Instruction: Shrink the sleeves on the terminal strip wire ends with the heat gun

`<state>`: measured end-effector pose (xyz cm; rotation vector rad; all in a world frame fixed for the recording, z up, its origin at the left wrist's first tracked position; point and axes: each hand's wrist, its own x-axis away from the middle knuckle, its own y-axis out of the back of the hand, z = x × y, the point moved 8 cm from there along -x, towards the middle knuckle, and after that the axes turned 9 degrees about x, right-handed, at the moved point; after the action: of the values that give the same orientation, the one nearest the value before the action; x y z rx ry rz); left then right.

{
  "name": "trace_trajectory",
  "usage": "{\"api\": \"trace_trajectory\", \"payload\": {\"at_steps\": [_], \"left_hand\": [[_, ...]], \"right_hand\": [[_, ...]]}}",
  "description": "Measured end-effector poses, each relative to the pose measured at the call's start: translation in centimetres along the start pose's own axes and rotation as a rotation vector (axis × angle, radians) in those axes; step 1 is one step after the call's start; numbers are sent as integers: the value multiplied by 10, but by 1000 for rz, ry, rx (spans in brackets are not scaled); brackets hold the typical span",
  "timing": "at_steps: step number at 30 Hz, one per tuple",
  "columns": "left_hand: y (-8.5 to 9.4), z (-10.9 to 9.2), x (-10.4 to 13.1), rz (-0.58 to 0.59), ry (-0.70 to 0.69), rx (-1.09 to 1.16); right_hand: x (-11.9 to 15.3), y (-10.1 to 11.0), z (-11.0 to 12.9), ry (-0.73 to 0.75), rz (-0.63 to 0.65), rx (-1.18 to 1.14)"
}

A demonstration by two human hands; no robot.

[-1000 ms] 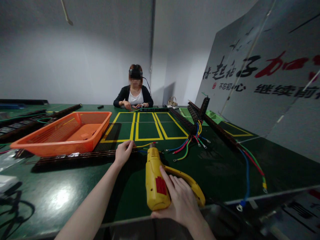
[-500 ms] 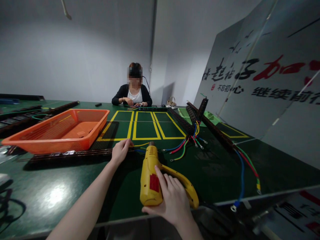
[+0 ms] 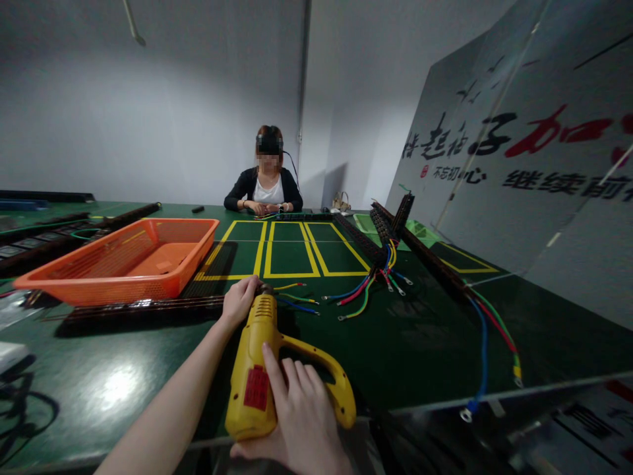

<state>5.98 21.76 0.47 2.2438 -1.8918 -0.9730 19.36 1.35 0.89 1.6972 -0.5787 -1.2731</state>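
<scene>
My right hand point(image 3: 297, 409) is closed around the body of a yellow heat gun point(image 3: 254, 369) with a red patch on it. The gun's nozzle points away from me, right beside my left hand point(image 3: 240, 300). My left hand is closed on the near end of a dark sleeved wire bundle point(image 3: 148, 310) lying along the table. From this end, yellow, green and blue wires point(image 3: 299, 300) with metal lugs fan out to the right. My left fingertips are partly hidden, so the exact grip point does not show.
An orange basket point(image 3: 123, 290) stands left, behind the bundle. More dark harnesses point(image 3: 435, 260) with coloured lugged wires lie right, some wires point(image 3: 482, 356) hanging over the edge. A person point(image 3: 264, 188) sits across the green table point(image 3: 395, 356). A black cable point(image 3: 30, 402) lies near left.
The heat gun has moved left in my right hand, bringing its nozzle from over the loose wires to beside my left hand. The wires' lugged ends now show.
</scene>
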Motion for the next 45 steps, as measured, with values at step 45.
{"api": "trace_trajectory", "payload": {"at_steps": [45], "left_hand": [[-8, -26, 10, 356, -416, -465]], "right_hand": [[13, -6, -125, -249, 142, -56]]}}
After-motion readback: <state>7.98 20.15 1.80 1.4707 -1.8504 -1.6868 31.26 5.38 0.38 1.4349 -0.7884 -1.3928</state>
